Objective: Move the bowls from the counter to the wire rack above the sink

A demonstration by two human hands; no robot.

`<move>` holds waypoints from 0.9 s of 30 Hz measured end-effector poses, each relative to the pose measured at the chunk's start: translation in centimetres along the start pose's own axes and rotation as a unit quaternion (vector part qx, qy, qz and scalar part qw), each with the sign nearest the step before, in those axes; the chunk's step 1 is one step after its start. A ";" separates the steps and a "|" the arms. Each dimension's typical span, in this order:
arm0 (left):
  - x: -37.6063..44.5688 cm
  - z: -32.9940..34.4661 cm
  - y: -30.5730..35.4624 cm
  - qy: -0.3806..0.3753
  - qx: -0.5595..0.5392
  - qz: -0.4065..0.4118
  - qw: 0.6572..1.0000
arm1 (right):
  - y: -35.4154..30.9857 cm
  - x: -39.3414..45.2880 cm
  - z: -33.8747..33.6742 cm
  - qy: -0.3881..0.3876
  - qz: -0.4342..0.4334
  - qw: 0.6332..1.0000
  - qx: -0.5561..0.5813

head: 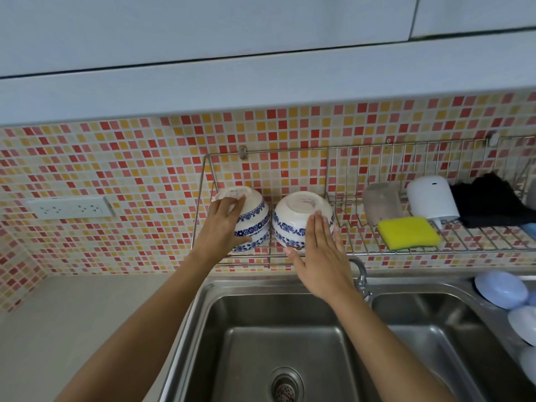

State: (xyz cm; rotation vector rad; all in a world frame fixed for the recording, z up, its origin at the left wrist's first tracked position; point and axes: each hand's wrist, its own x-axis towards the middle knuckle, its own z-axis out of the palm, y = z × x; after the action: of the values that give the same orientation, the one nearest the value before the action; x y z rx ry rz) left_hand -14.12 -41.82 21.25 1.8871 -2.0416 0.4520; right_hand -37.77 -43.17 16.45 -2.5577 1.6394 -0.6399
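Seating bowls upside down on the wire rack (377, 252): left hand (223, 224) curls around the stacked bowls (255, 219); right hand (319, 256) lies flat, fingers straight, against the single bowl (298, 219). Best release only once rims settle between wires.

A single view is given, taken from a wide-angle camera worn on the head. It is aimed forward and down, squarely at a tiled wall (139, 158) close ahead. The rack (406, 245) is seen near, slightly from above; the sink (261, 338) is looked into steeply at the bottom edge. Cabinet undersides (261, 82) fill the top. Straight lines are bowed toward the edges. Both forearms enter from below.
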 end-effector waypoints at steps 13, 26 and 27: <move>-0.5 0.5 -0.2 -0.004 -0.039 -0.013 0.999 | -0.1 0.0 0.1 0.000 0.002 1.000 -0.010; -1.7 0.9 -0.4 0.017 -0.100 -0.019 0.995 | 0.0 -0.1 0.2 0.003 -0.003 1.000 -0.014; -1.7 0.9 -0.4 0.021 -0.109 -0.019 0.994 | 0.0 -0.1 0.3 0.006 -0.002 1.000 -0.013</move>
State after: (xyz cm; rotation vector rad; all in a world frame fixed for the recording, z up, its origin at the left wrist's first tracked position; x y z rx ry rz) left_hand -13.58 -40.70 19.72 1.7675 -1.9388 0.2450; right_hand -37.69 -43.13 16.17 -2.5816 1.6566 -0.6400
